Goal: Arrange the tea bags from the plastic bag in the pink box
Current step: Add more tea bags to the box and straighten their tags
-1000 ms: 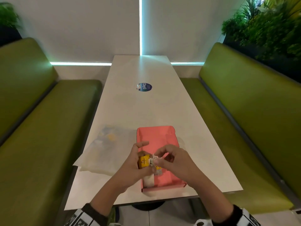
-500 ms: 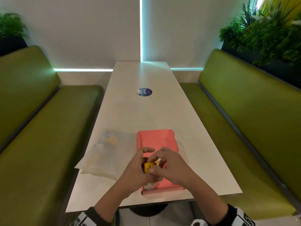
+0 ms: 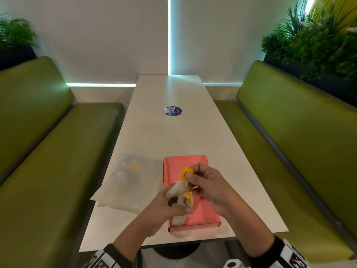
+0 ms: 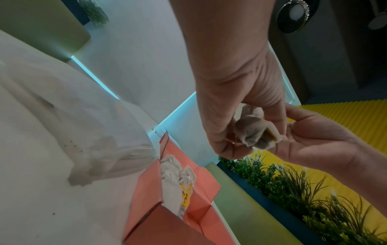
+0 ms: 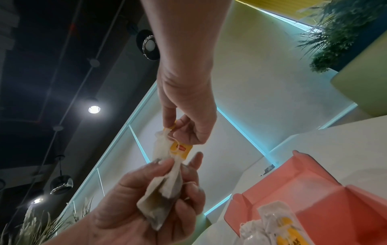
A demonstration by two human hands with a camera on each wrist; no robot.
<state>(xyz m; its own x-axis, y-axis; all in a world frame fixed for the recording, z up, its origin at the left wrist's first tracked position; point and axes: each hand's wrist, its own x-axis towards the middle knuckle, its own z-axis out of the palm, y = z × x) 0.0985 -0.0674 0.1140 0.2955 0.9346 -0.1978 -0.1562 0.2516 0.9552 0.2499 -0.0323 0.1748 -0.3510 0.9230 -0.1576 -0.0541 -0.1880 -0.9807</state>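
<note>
Head view first: both hands work above the pink box (image 3: 204, 213), which lies open at the near end of the tabletop (image 3: 173, 136). The left hand (image 3: 164, 207) clutches a small bunch of tea bags (image 3: 178, 192), while the right hand (image 3: 208, 188) pinches a yellow tag (image 3: 186, 173) and draws it up, probably to free one bag from tangled strings. The plastic bag (image 3: 127, 182) rests just left of the box, within easy reach.

Left wrist view: the left grip is clenched round the crumpled bags (image 4: 251, 132), and below them a few tea bags already lie inside the box (image 4: 178, 207).

Right wrist view: the right hand (image 5: 188, 116) grasps a tag at its fingertips (image 5: 169, 122), with the string running down to a second tag (image 5: 181, 149) and the bag (image 5: 165, 187) clamped in the left hand (image 5: 146, 207).
</note>
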